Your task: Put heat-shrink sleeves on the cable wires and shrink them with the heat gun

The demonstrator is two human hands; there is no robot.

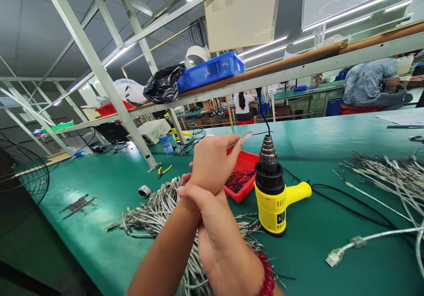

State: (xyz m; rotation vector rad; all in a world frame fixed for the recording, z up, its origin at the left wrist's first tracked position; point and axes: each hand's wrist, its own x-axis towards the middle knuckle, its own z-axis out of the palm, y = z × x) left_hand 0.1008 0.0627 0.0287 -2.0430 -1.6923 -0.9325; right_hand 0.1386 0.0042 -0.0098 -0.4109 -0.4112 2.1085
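Note:
My left hand (pixel 213 160) pinches a thin cable end (pixel 245 136) with fine bare-looking wires at its tip, just left of the nozzle of a yellow heat gun (pixel 271 207). The heat gun stands upright on the green bench, nozzle upward. Across my left wrist lies the thumb of my right hand (pixel 212 216), its other fingers partly hidden behind that wrist. A red beaded bracelet (pixel 266 274) circles my right wrist. Beneath my forearms spreads a bundle of grey-white cables (pixel 162 207). Behind my left hand sits a red tray (pixel 247 159) with small black pieces.
Yellow-handled pliers (pixel 164 171) and a blue can (pixel 166 146) are on the green bench (pixel 318 150). More loose cables (pixel 394 176) and a USB plug (pixel 335 257) lie to the right. Overhead, a shelf carries a blue bin (pixel 212 71). Two people sit beyond the bench.

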